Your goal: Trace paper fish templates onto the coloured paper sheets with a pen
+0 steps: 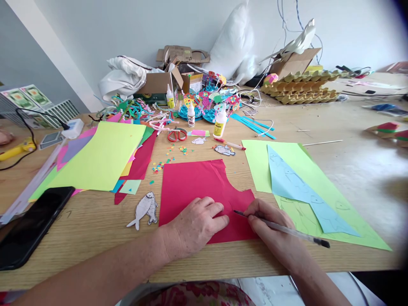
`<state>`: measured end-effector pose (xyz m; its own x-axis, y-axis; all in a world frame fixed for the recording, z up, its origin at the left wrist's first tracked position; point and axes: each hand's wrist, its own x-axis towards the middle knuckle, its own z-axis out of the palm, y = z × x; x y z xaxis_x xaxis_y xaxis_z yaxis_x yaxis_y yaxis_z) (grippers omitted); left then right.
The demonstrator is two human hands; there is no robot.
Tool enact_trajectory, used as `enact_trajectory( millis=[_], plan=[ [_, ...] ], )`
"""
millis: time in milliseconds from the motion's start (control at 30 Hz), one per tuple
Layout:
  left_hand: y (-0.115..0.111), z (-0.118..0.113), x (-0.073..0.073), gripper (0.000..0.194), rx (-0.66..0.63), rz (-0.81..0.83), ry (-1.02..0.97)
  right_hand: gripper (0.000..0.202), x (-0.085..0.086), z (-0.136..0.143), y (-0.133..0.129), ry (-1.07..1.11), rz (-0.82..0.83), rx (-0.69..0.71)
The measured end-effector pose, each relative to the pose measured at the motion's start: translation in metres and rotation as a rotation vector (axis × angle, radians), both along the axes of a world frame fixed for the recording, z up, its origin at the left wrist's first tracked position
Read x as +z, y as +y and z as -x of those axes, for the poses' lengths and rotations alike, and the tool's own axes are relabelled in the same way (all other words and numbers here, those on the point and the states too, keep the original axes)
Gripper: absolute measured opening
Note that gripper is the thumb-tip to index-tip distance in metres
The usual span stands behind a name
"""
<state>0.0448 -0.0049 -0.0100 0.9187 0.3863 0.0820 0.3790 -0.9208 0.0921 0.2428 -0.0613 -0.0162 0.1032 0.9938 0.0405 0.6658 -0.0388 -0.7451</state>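
A sheet of red paper (191, 182) with a curved cut-out at its upper right lies in front of me. My left hand (204, 221) rests palm down on it, fingers bent and slightly apart, pressing the sheet to the table. What may lie beneath the palm is hidden. In my right hand (270, 225) is a clear-barrelled pen (293, 230), its dark tip at the red surface just right of my left fingers. Left of the sheet lies a white paper fish (145, 209). Another drawn fish cut-out (224, 150) sits beyond it.
Coloured sheets (95, 157) and a black phone (35, 225) lie at left. Green paper (259, 165) and blue paper (296, 187) with pencilled fish are at right. Scissors (177, 134), glue bottles (219, 123), a red pen (231, 144) and egg trays (296, 91) stand farther back.
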Motion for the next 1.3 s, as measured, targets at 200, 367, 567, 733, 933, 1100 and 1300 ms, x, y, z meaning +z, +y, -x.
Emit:
enact_trajectory(
  millis=[200,367,567,733,933,1100,1300],
  plan=[
    [0.0002,-0.0006,0.0000,0.023,0.000,0.001,-0.007,0.010,0.0014,0.0004,0.0003,0.027,0.004,-0.004],
    [0.0002,-0.0004,0.0002,0.022,0.002,-0.007,-0.004,0.010,0.0004,0.0005,0.0002,0.037,-0.006,-0.004],
    [0.0003,-0.0004,0.0000,0.022,0.003,-0.008,-0.003,0.011,0.0015,0.0003,-0.0001,0.046,-0.016,-0.022],
    [0.0002,-0.0012,-0.0005,0.024,-0.003,0.000,-0.001,0.013,0.0028,0.0027,-0.0004,0.084,-0.011,0.000],
    [-0.0001,-0.0014,-0.0022,0.024,0.012,0.019,-0.017,0.010,0.0012,0.0036,-0.0007,0.034,0.034,0.041],
    [-0.0002,-0.0007,-0.0026,0.023,0.020,0.020,-0.015,0.010,-0.0025,0.0046,0.0007,0.039,0.056,0.042],
    [0.0004,-0.0008,-0.0030,0.025,0.014,0.014,-0.016,0.010,-0.0037,0.0043,0.0008,0.042,0.044,0.031]
  ],
)
